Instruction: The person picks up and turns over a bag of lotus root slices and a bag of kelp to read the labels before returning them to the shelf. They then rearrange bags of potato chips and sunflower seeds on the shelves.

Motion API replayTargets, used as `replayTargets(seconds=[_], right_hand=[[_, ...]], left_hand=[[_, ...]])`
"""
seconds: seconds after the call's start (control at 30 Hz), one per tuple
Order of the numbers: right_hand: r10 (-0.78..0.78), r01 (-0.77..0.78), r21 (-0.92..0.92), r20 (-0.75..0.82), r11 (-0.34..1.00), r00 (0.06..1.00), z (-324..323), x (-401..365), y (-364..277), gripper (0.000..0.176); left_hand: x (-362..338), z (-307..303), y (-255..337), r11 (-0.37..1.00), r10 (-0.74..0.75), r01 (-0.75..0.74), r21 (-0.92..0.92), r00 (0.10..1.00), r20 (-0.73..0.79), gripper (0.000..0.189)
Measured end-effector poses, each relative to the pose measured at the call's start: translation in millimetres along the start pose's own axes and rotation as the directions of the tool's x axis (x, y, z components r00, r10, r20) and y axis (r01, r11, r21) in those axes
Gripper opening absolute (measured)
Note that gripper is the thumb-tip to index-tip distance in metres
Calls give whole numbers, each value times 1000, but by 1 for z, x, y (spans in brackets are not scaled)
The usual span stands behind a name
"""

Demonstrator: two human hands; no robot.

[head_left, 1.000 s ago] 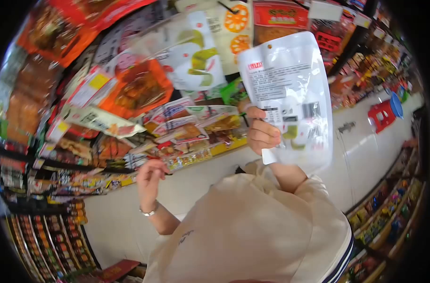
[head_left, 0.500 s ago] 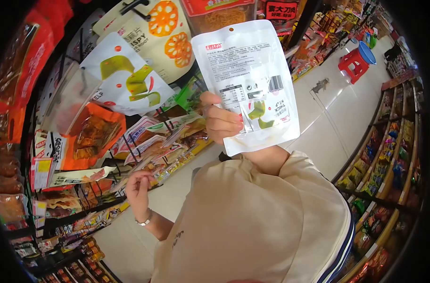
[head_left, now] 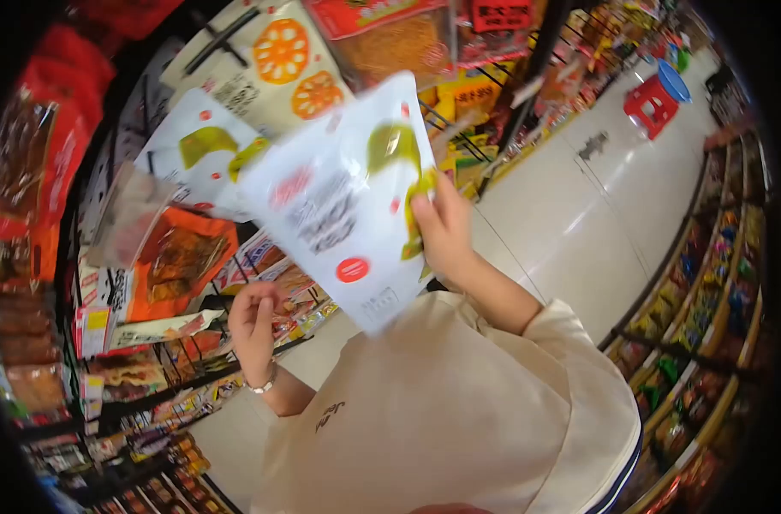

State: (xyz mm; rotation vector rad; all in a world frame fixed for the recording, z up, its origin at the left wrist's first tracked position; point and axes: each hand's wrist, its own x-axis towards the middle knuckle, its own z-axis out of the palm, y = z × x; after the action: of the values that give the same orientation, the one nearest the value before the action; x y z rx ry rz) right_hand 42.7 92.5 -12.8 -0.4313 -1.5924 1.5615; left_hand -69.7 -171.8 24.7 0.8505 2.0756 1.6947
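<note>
A white pouch (head_left: 339,206), printed with green pieces and a red disc, is held aslant before the torso, its right edge lying within the grasp of the right hand (head_left: 444,227). The thumb (head_left: 426,220) is laid against the printed face beside this edge, while the other fingers are partly hidden, so that their full spread cannot be told; the pouch is gripped between thumb and fingers, and most of its body is extended to the left of them. The smaller lettering is blurred. The left hand (head_left: 255,330) is held apart, to the left of and below the pouch, with its fingers loosely curled and free; a bracelet or watch (head_left: 264,379) is worn at its wrist. Behind the held pouch, a similar kelp pouch (head_left: 181,150) is partly covered from view, and a cream pouch (head_left: 228,73) bearing orange lotus slices is seen farther off. An orange packet (head_left: 183,261) is displayed at the left, near the left hand. At the far right, a red stool (head_left: 653,110) topped by a blue basin (head_left: 675,83) is stood on the tiled floor (head_left: 545,231).
</note>
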Motion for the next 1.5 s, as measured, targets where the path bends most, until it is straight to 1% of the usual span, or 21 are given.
replayTargets(seconds=[0.03,0.1,0.13,0.17,0.23,0.3,0.37,0.4,0.43,0.5,0.6,0.77,0.97,1.17,1.23,1.3,1.33,1.37,1.43,1.47,1.5], right_hand=[[-6,6,14,29,1000,1000,-5,-3,-6,31],[-245,289,-300,176,909,953,-4,-10,-10,28],[-247,295,-274,196,915,949,-1,-14,-12,28],[-222,270,-246,206,931,953,3,-16,-14,27],[-200,250,-197,242,948,949,12,-15,-19,25],[-202,244,-194,214,950,956,24,-9,-25,25],[-229,247,-94,163,965,960,38,-1,-37,25],[-261,282,-101,183,954,948,41,3,-43,25],[-296,321,-108,198,941,934,39,7,-48,25],[-265,295,-113,227,949,937,46,14,-52,24],[-299,332,-101,255,938,920,60,21,-52,23],[-382,408,-45,274,912,883,78,27,-44,21],[-355,357,27,203,934,913,89,27,-45,22],[-168,202,-128,238,971,957,98,38,-37,27],[-196,237,-157,239,959,951,103,41,-29,32],[-175,199,-156,157,967,972,106,40,-29,38],[-285,310,-133,175,942,942,104,46,-7,41],[-219,235,-108,144,966,965,102,44,-6,41],[-340,338,-119,0,934,940,95,42,-1,41],[-331,332,-322,59,887,942,88,34,-9,42],[-337,339,-319,65,885,939,86,21,-10,42]], left_hand=[[3,6,3,999,16,-17,-41,1000,-25,27],[10,19,-1,968,154,-164,-187,986,-70,40],[10,16,-15,972,139,-154,-178,986,-89,44],[11,17,-13,994,83,-87,-60,995,-63,44],[13,20,-19,995,104,-104,-3,994,27,46],[17,20,-10,993,105,-107,-44,993,-54,49],[24,20,5,987,117,-129,-92,985,-129,52],[29,20,15,913,172,-238,-332,961,-217,54],[35,25,27,766,211,-354,-537,927,-310,56],[43,24,43,731,280,-439,-523,891,-357,59],[48,23,50,784,314,-517,-343,807,-499,43],[43,17,61,787,299,-557,-266,721,-625,30],[44,14,70,837,249,-485,-252,749,-614,25],[65,5,56,893,181,-385,-235,782,-596,21],[73,-3,43,987,144,-160,28,788,-599,18],[75,9,38,921,282,-389,-2,669,-687,26],[69,10,40,913,297,-408,12,645,-704,38],[66,16,28,853,440,-491,178,491,-752,40],[47,34,16,846,489,-445,293,428,-760,42],[41,47,11,827,505,-501,256,460,-731,44],[36,62,8,803,525,-555,215,489,-697,49]])
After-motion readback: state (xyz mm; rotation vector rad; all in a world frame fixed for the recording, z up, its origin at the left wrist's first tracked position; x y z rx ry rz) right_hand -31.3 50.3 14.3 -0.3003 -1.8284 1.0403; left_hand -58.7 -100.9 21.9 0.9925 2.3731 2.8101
